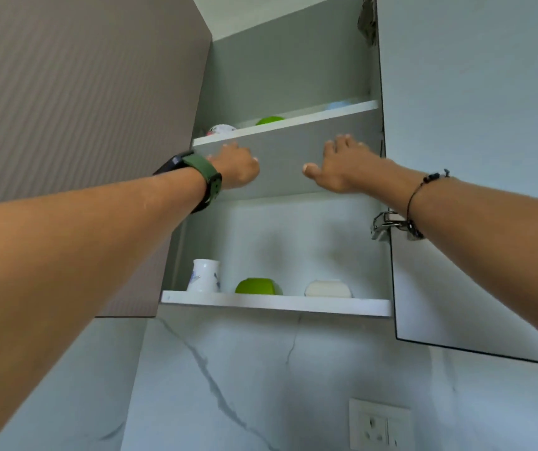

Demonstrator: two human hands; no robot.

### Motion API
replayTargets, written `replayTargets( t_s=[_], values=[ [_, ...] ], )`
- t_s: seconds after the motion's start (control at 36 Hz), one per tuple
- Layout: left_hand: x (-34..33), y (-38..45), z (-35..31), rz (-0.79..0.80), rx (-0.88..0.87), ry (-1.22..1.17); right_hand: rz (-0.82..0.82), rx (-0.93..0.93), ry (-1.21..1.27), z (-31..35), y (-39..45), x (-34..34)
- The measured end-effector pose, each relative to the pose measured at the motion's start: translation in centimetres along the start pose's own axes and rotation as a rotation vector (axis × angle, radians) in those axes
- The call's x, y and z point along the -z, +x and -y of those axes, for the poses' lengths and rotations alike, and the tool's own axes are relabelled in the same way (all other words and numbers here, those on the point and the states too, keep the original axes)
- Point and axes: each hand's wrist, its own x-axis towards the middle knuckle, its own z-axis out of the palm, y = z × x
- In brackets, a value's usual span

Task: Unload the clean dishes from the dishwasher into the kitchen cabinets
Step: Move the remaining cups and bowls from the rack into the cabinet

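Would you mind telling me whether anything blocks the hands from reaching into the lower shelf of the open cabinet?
Nothing visible does. The left hand and right hand are raised inside the opening, above the white jug, green bowl and white dish on the lower shelf.

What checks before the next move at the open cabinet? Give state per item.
1. Cabinet door open, clear of arms: ok.
2. Left hand holding nothing: ok, raised below the upper shelf.
3. Right hand holding nothing: ok, fingers spread.
4. Free space on upper shelf: cannot tell; only the tops of a green bowl and a patterned bowl show.
5. Lower shelf items stable: ok; white jug, green bowl and white dish sit apart.
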Motion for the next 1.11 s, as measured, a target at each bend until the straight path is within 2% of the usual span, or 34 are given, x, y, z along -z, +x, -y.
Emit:
replayTargets(
  t_s=[0.17,0.31,0.53,0.75,0.97,1.06,1.11],
  values=[
    [2.3,-6.2,0.7,0.062,0.0,0.085,0.043,0.092,0.004,0.3,-6.6,1.3],
    [5.1,-10.7,-0.6,0.098,0.015,0.114,0.014,0.153,-0.002,-0.7,-11.0,4.0],
    [8.6,-14.8,-4.7,0.134,-0.09,0.083,-0.024,0.105,-0.14,-5.3,-18.4,10.3],
    [12.3,-16.0,-8.9,0.092,-0.223,-0.105,-0.056,-0.064,-0.258,-9.5,-22.6,17.8],
    [13.6,-20.6,-13.3,0.147,-0.246,-0.354,-0.085,-0.249,-0.289,-12.3,-27.6,20.9],
    [13.3,-22.2,-15.4,0.223,-0.273,-0.388,-0.082,-0.412,-0.216,-14.4,-29.4,21.2],
    [13.2,-23.3,-16.9,0.26,-0.28,-0.413,-0.099,-0.565,-0.045,-15.8,-30.6,21.3]
  ],
)
